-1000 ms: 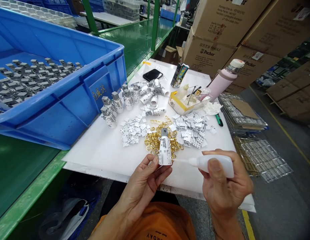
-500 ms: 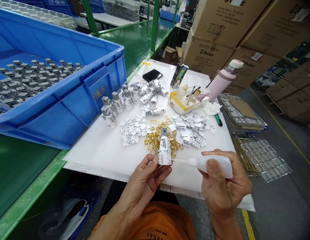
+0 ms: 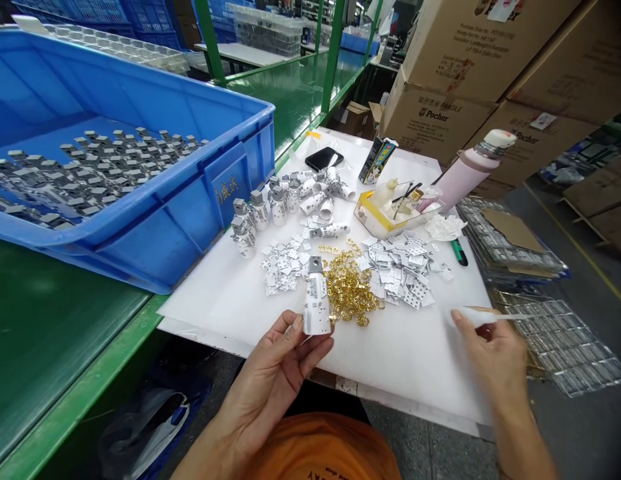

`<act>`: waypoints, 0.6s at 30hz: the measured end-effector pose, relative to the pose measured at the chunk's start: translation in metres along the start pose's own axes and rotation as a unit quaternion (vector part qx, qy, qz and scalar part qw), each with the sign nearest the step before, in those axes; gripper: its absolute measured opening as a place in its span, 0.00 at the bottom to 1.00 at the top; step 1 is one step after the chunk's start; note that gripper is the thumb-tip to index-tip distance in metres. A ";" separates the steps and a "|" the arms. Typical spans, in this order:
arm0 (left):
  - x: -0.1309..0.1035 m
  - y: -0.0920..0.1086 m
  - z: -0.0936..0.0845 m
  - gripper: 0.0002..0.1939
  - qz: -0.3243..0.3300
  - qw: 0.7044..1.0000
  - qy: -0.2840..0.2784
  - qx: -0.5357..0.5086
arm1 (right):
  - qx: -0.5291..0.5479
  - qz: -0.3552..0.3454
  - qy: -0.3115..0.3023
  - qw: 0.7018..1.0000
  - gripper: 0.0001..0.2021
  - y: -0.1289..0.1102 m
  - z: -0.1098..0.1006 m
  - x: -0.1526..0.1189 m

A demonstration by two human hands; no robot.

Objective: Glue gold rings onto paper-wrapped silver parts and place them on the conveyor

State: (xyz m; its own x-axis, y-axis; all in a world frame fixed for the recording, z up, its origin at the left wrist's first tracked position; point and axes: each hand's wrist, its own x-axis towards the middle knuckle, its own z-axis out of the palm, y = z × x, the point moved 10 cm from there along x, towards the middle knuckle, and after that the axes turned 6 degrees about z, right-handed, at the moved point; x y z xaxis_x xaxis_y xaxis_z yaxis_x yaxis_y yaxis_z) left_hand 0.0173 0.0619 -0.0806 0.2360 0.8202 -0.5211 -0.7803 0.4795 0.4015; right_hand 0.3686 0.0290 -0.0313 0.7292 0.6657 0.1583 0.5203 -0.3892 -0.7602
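Upright between the thumb and fingers of my left hand [image 3: 290, 353] is a white printed cylinder [image 3: 317, 303] with a grey block on top. My right hand [image 3: 490, 347], at the table's right edge, is closed round a white squeeze bottle [image 3: 475, 316] whose thin nozzle points right. Behind the cylinder lies a pile of gold rings [image 3: 351, 287]. Small white cards are heaped left [image 3: 285, 265] and right [image 3: 403, 270] of the rings. Several similar cylinders [image 3: 260, 212] stand near the blue bin, and others lie on their sides beside them.
The blue bin [image 3: 180, 243] with many grey-topped parts is at the left of the white table [image 3: 215, 300]. A yellow-edged tray [image 3: 373, 217], a pink flask [image 3: 467, 175], a phone [image 3: 324, 158] and a green cutter [image 3: 459, 253] are farther back. Cartons [image 3: 440, 120] stand behind.
My right hand has moved right with the bottle, away from the cylinder, and the nozzle has swung from pointing left to pointing right. My left hand still holds the cylinder. The view has shifted.
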 end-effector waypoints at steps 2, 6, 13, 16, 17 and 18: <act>0.000 0.017 -0.009 0.06 0.033 0.999 0.017 -0.007 | -0.044 -0.008 0.002 0.999 0.18 0.005 0.002 0.004; -0.002 0.048 -0.028 0.05 0.090 0.994 0.060 -0.021 | -0.054 -0.043 0.075 0.995 0.19 -0.009 -0.013 -0.008; -0.003 0.060 -0.036 0.10 0.106 0.990 0.092 -0.027 | 0.099 -0.247 0.030 0.963 0.03 -0.128 0.023 -0.068; -0.004 0.055 -0.028 0.10 0.099 0.992 0.076 -0.030 | 0.027 -0.392 -0.193 0.899 0.04 -0.194 0.109 -0.099; -0.006 0.054 -0.027 0.09 0.097 0.992 0.072 -0.031 | 0.011 -0.414 -0.221 0.883 0.05 -0.206 0.129 -0.104; -0.007 0.053 -0.026 0.08 0.095 0.993 0.069 -0.032 | -0.007 -0.432 -0.241 0.869 0.05 -0.215 0.148 -0.108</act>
State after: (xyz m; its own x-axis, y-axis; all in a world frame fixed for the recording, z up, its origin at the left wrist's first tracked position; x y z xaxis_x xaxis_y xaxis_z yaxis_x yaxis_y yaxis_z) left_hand -0.0408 0.0731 -0.0756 0.0028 0.8416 -0.5402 -0.8397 0.2953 0.4557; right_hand 0.1121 0.1349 0.0220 -0.2055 0.9012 0.3816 0.7886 0.3834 -0.4807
